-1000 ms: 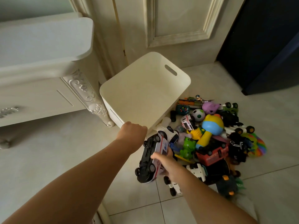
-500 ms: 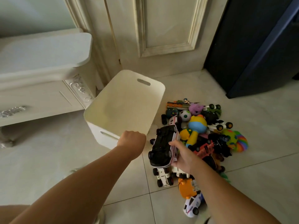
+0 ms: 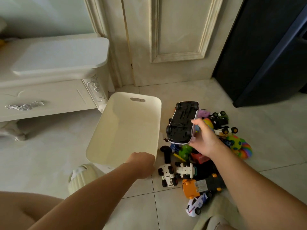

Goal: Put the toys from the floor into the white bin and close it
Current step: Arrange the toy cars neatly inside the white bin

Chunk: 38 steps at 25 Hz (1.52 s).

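Observation:
The white bin (image 3: 127, 130) stands open and empty on the tiled floor, its handle slot at the far wall. My left hand (image 3: 141, 165) grips its near rim. My right hand (image 3: 204, 141) holds a toy car (image 3: 182, 122) upside down, black underside and wheels up, in the air just right of the bin. Under it a pile of toys (image 3: 204, 163) lies on the floor: white trucks, an orange vehicle, a green frog, a rainbow toy, a small white race car.
A white ornate cabinet (image 3: 49, 83) stands left of the bin. A cream panelled door (image 3: 179, 39) is behind, and a dark cabinet (image 3: 265, 52) at the right. A ribbed cream object (image 3: 81, 180) sits by the bin's near left corner.
My right hand has lifted the toy car off the pile and raised it beside the bin. The bin has settled upright on the floor under my left hand.

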Available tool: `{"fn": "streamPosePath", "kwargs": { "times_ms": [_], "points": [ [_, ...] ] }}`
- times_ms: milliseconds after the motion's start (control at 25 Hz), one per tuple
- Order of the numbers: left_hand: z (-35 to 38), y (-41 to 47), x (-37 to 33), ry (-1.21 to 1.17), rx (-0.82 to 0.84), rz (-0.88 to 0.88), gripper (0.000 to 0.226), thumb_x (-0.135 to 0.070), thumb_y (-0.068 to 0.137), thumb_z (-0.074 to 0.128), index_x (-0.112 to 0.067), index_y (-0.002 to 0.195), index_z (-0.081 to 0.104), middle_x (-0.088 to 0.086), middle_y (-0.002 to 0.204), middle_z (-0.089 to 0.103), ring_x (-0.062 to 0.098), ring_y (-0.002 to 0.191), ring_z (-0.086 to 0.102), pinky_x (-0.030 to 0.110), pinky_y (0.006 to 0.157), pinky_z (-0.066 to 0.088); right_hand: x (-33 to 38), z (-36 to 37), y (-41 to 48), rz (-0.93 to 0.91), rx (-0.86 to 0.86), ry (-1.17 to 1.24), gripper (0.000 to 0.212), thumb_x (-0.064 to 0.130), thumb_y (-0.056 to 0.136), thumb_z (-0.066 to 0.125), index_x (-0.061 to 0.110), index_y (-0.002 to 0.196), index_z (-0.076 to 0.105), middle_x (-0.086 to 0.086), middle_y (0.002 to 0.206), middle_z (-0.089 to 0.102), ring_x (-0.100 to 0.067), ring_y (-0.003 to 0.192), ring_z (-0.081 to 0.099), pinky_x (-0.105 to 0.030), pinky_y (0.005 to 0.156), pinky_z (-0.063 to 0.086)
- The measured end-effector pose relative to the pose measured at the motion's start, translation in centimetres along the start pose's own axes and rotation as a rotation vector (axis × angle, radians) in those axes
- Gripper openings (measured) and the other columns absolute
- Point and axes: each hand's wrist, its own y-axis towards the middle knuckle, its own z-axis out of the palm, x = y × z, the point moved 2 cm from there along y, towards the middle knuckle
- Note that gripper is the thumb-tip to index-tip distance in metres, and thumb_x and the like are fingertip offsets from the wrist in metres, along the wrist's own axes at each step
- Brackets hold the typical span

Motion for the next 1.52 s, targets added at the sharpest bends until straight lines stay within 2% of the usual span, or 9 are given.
{"fn": "streamPosePath", "kwargs": {
  "times_ms": [160,280,400,560,760,1000,1080,1240,1520],
  "points": [
    [0.3,-1.6,-0.7,-0.148,0.07,0.057,0.03,-0.036,0.093,0.052,-0.012,0.108,0.061,0.006,0.106,0.065,0.02,0.087,0.054,0.03,0.074,0.041,2.1,3.2,-0.6,0.03,0.142,-0.009,0.046,0.026,0.07,0.073,0.01,0.113,0.069,-0.02,0.116,0.045,-0.029,0.079,0.03,-0.045,0.085,0.053],
    [1.3,-2.5,-0.9,-0.367,0.214,0.052,0.042,-0.04,0.087,0.065,-0.011,0.117,0.061,0.007,0.113,0.066,0.021,0.096,0.061,0.03,0.079,0.046,1.4,6.2,-0.7,0.039,0.136,-0.133,0.051,0.024,0.075,0.069,0.013,0.124,0.062,-0.017,0.113,0.049,-0.023,0.067,0.04,-0.026,0.059,0.049],
    [1.2,-2.5,1.6,-0.904,0.385,-0.016,0.043,-0.031,0.088,0.067,-0.009,0.124,0.059,0.012,0.117,0.068,0.021,0.104,0.067,0.033,0.082,0.055,-0.4,9.4,0.4,-0.013,0.069,-0.37,0.062,0.018,0.081,0.062,0.025,0.139,0.04,-0.011,0.112,0.059,-0.018,0.071,0.064,-0.026,0.047,0.05],
    [0.5,-1.5,9.2,-1.746,-0.125,-0.475,0.039,-0.032,0.1,0.046,-0.006,0.129,0.052,0.018,0.119,0.061,0.03,0.102,0.062,0.041,0.078,0.054,-2.7,12.7,2.7,-0.056,-0.015,-0.876,0.106,0.03,0.065,0.076,0.048,0.146,0.01,0.004,0.135,0.047,-0.022,0.113,0.054,-0.044,0.094,0.049],
    [1.6,1.6,11.1,-2.617,-0.017,-0.265,0.08,-0.087,0.073,0.036,-0.035,0.131,0.055,0.008,0.133,0.055,0.034,0.125,0.05,0.068,0.086,0.045,-7.3,15.6,5.4,-0.159,0.064,-1.516,0.119,0.033,0.064,0.079,0.055,0.144,-0.006,0.001,0.123,0.03,-0.022,0.115,0.043,-0.033,0.091,0.043],
    [6.7,5.8,11.4,-2.864,-0.003,-0.25,0.098,-0.091,0.071,0.012,-0.027,0.129,0.06,0.015,0.131,0.062,0.042,0.122,0.054,0.062,0.107,0.028,-10.4,14.9,11.8,0.072,-0.039,-1.537,0.065,0.044,0.062,0.08,0.018,0.116,0.053,-0.003,0.121,0.051,-0.023,0.112,0.053,-0.036,0.092,0.051],
    [7.6,7.0,11.4,-2.891,-0.061,-0.413,0.094,-0.087,0.076,0.01,-0.027,0.131,0.057,0.012,0.133,0.06,0.037,0.125,0.052,0.059,0.108,0.029,-11.3,15.1,13.6,0.071,0.008,-1.686,0.047,0.039,0.06,0.081,0.02,0.092,0.053,0.001,0.105,0.056,-0.022,0.1,0.055,-0.036,0.082,0.053],
    [9.1,9.2,12.6,-2.874,-0.166,-0.837,0.058,-0.065,0.089,0.028,-0.025,0.119,0.058,0.01,0.144,0.045,0.026,0.131,0.043,0.058,0.112,0.022,-13.5,15.9,16.8,-0.347,0.041,-2.04,0.055,0.021,0.073,0.071,0.02,0.122,0.047,0.002,0.118,0.047,-0.026,0.112,0.044,-0.036,0.082,0.045],
    [8.6,9.8,13.6,-3.072,-0.278,-0.707,0.057,-0.056,0.099,0.025,-0.022,0.142,0.039,0.012,0.141,0.044,0.032,0.13,0.047,0.047,0.105,0.04,-16.9,14.1,18.5,-0.318,-0.025,-1.955,0.054,0.002,0.084,0.051,0.013,0.136,0.041,-0.008,0.131,0.039,-0.027,0.123,0.039,-0.035,0.089,0.042]
  ]
}}
